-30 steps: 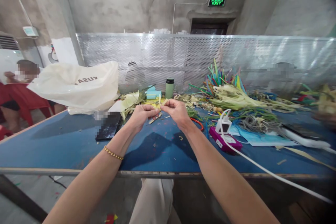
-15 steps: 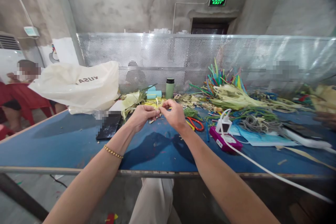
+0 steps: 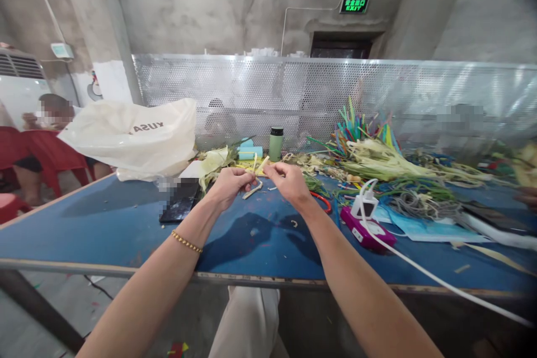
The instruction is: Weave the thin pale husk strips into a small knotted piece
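Observation:
Above the blue table, my left hand (image 3: 234, 185) is closed, thumb against fingers, on a thin pale corn husk strip (image 3: 255, 162) that sticks up from the fingertips. Just across from it, my right hand (image 3: 290, 182) pinches another short pale husk piece (image 3: 264, 165), which slants up toward the left. A small gap separates the two hands. Below the left fingertips shows a pale scrap (image 3: 252, 190); whether it hangs from the hand or lies on the table I cannot tell. Red-handled scissors (image 3: 322, 201) lie partly hidden behind my right wrist.
Left of my hands are a dark tablet (image 3: 181, 201) and a white plastic bag (image 3: 130, 137). A green bottle (image 3: 276, 144) stands behind. To the right are corn husks (image 3: 377, 159), a purple power socket (image 3: 364, 229) with a white cable, and grey cords (image 3: 413, 201). A person sits far left.
My hands have parted slightly; before, their fingertips met. The husk pieces now show separately, one in each hand. The whole view has shifted a little, so things appear further right.

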The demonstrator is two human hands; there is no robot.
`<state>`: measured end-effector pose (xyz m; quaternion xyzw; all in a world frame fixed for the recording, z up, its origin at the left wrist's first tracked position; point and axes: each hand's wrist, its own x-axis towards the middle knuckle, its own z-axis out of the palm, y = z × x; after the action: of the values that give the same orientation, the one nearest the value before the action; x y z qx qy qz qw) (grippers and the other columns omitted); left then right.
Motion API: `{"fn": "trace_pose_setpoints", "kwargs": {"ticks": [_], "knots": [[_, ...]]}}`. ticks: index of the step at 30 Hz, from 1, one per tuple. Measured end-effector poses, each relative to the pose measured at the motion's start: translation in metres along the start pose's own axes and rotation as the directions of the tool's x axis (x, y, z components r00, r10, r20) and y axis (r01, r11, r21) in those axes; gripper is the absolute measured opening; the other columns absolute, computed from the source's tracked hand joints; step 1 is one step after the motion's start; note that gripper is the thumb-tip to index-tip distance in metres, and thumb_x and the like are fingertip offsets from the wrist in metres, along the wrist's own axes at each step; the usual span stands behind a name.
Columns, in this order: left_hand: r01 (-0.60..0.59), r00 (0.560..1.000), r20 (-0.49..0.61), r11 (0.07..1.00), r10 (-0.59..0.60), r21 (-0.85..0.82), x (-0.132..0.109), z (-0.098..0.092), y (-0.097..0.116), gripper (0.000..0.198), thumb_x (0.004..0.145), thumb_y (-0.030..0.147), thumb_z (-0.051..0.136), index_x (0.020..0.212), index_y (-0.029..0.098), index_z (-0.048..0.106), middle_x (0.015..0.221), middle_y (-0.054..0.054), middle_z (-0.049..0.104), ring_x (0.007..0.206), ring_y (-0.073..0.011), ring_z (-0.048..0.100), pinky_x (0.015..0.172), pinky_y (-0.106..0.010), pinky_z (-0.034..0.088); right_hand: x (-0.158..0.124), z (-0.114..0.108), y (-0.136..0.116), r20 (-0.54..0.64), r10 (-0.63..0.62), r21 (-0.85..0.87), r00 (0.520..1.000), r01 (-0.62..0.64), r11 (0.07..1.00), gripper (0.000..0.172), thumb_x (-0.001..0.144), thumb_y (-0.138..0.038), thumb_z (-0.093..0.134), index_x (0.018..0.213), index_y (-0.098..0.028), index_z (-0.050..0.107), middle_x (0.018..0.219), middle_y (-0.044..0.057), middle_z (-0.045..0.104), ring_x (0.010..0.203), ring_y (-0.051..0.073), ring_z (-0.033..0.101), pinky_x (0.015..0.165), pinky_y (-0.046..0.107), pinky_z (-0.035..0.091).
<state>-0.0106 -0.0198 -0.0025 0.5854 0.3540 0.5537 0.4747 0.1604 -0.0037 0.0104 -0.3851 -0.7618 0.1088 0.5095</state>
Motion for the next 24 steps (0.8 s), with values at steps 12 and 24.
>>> {"fn": "trace_pose_setpoints", "kwargs": {"ticks": [12, 24], "knots": [[-0.005, 0.995, -0.101, 0.991, 0.018, 0.135, -0.001, 0.005, 0.003, 0.015, 0.065, 0.021, 0.064, 0.052, 0.013, 0.062, 0.049, -0.002, 0.056, 0.044, -0.0071, 0.042, 0.045, -0.023, 0.028, -0.005, 0.006, -0.006, 0.099, 0.082, 0.111, 0.992, -0.093, 0.989, 0.020, 0.072, -0.032, 0.061, 0.068, -0.014, 0.069, 0.056, 0.000, 0.061, 0.052, 0.011, 0.050, 0.050, 0.023, 0.038], [0.007, 0.998, -0.059, 0.996, -0.012, -0.092, 0.001, -0.003, 0.007, 0.009, 0.062, 0.019, 0.066, 0.058, 0.011, 0.063, 0.058, -0.002, 0.058, 0.047, -0.0056, 0.045, 0.045, -0.021, 0.030, 0.000, -0.010, -0.004, 0.108, 0.051, 0.375, 0.993, -0.088, 0.923, 0.024, 0.071, -0.033, 0.071, 0.089, -0.018, 0.071, 0.078, 0.003, 0.069, 0.066, 0.014, 0.061, 0.065, 0.027, 0.049]]}}
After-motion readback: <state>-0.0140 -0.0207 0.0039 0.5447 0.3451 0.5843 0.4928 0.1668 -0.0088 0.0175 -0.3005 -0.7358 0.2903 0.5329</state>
